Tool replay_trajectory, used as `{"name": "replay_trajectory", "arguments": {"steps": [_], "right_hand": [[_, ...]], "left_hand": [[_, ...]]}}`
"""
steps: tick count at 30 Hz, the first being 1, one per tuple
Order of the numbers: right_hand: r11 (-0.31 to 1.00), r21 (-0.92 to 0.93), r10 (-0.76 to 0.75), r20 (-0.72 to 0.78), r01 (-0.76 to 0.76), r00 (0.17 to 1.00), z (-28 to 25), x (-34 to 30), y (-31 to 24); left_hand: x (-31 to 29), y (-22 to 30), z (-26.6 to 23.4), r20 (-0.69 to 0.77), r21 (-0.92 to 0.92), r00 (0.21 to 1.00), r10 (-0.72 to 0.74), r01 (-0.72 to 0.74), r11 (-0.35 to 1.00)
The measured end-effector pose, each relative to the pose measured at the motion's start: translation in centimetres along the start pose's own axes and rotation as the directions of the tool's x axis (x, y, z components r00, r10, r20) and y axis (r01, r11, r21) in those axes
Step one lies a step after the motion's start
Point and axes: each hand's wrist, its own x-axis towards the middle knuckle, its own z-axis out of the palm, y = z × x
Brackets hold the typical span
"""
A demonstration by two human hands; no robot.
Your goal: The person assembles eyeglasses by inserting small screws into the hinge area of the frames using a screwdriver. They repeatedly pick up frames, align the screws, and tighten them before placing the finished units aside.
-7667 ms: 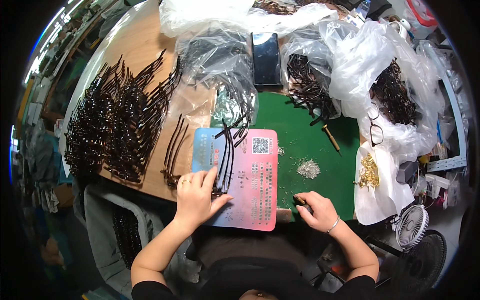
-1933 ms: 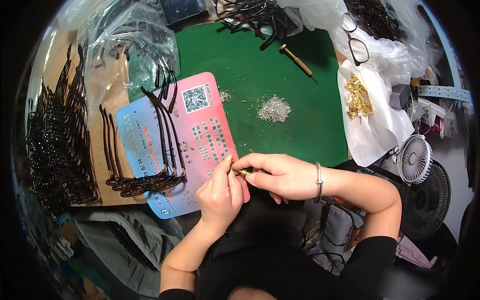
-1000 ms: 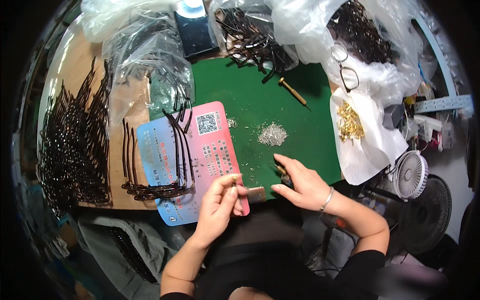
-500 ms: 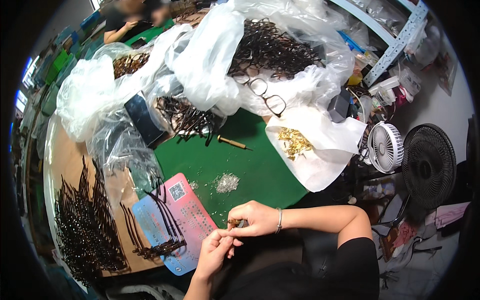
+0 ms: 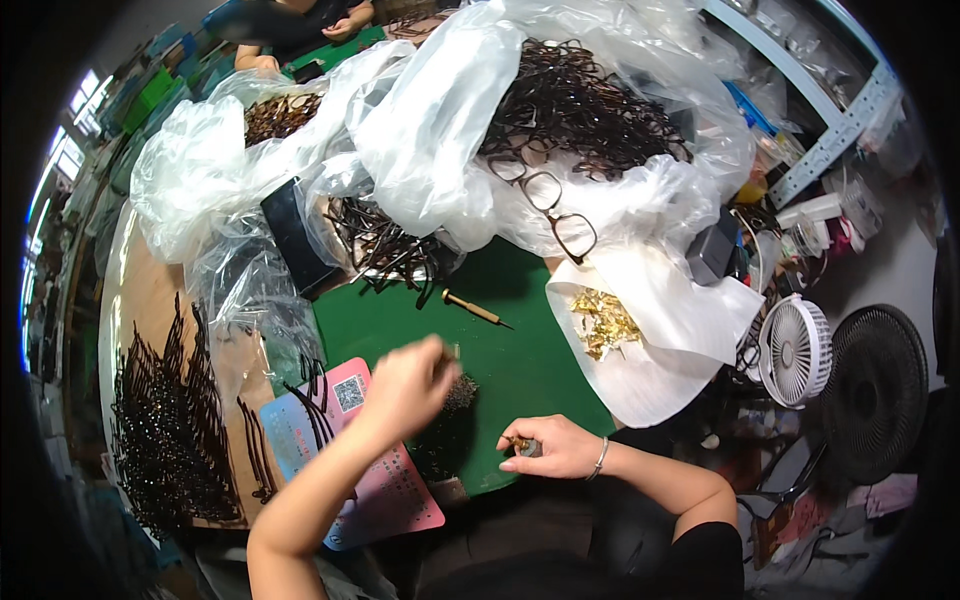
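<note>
My left hand (image 5: pixel 408 385) is over the green mat (image 5: pixel 400 320), close to a pile of tiny metal pieces (image 5: pixel 460 393); motion blurs its fingers. My right hand (image 5: pixel 560 447) is closed round a small brass-coloured tool with a grey part (image 5: pixel 521 446), mostly hidden in the fingers, at the mat's front edge. Beyond the hands lies a yellow-handled screwdriver (image 5: pixel 472 307). A pink and blue card (image 5: pixel 405 500) is under my left forearm, with dark eyeglass temples (image 5: pixel 318 405) on it.
Gold-coloured small parts (image 5: pixel 603 325) rest on a white sheet (image 5: pixel 650 385). Dark eyeglass frames (image 5: pixel 575 110) fill a plastic bag (image 5: pixel 430 120). Bundled dark temples (image 5: pixel 175 440) stand at left. A white fan (image 5: pixel 795 350) and a black fan (image 5: pixel 873 390) are at right. Another person (image 5: pixel 300 30) sits across.
My hands, together half a second ago, are now apart. The left has moved up and forward to the metal pieces; the right has shifted right, still holding the brass-coloured tool.
</note>
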Motion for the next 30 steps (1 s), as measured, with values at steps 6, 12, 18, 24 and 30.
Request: {"name": "replay_trajectory", "arguments": {"steps": [6, 12, 18, 24, 30], "right_hand": [[0.996, -0.024, -0.088, 0.007, 0.088, 0.996, -0.4, -0.2, 0.4], [0.995, -0.047, -0.096, -0.085, 0.092, 0.992, -0.1, -0.8, 1.2], [0.999, -0.051, -0.03, -0.189, 0.021, 0.982, 0.8, -0.1, 0.2], [0.988, -0.079, -0.146, -0.267, 0.13, 0.952, 1.6, 0.0, 0.3], [0.96, 0.203, 0.217, -0.097, -0.194, 0.971, 0.4, -0.9, -1.0]], "left_hand": [[10.0, -4.1, 2.6, -0.446, 0.117, 0.874, -0.195, 0.273, 0.955], [4.7, -6.0, -1.5, -0.141, 0.003, 0.968, -0.208, 0.211, 0.977], [3.7, -8.6, -1.0, -0.242, 0.162, 0.96, -0.142, 0.184, 0.97], [4.6, -7.8, -0.5, -0.272, 0.141, 0.945, -0.181, 0.225, 0.964], [-3.0, 2.3, -8.3, -0.444, -0.258, 0.895, 0.051, -0.183, 0.949]]}}
